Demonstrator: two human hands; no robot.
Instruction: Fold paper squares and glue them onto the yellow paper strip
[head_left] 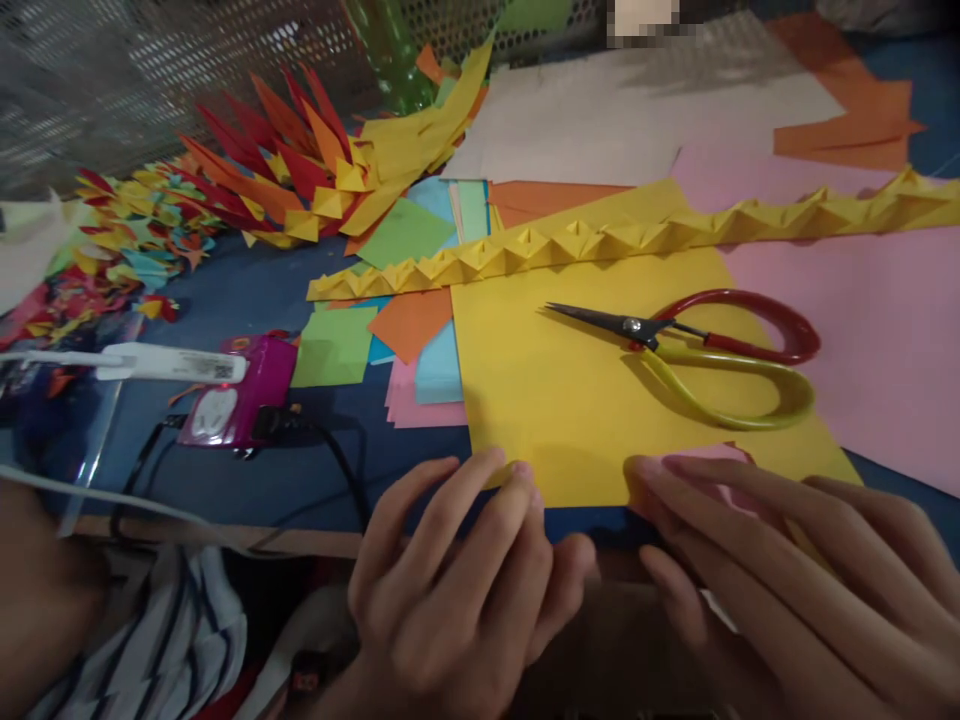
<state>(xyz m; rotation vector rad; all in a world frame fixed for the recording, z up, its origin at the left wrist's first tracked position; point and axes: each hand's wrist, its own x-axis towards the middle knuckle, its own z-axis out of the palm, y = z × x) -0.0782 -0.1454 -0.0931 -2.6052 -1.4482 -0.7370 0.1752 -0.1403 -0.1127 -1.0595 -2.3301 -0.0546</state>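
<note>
My left hand (469,575) is at the table's front edge, its fingers loosely bent and apart, with nothing visible in it. My right hand (795,570) lies to its right, fingers stretched out over a small piece of pink paper (709,455) and the thumb apart below. The fingers cover most of that piece. Beyond both hands lies a large yellow sheet (540,400). On it rest scissors (634,325) with one red and one yellow-green handle, blades pointing left. Behind them stretches a long folded yellow paper strip (555,250) with a row of raised points.
Small coloured paper squares (337,345) lie left of the yellow sheet. A magenta device (259,385) with cables sits further left. Behind are a red, orange and yellow folded-paper piece (322,170), a pile of small folded pieces (135,235) and a green bottle (390,55). Someone's striped clothing (161,640) shows lower left.
</note>
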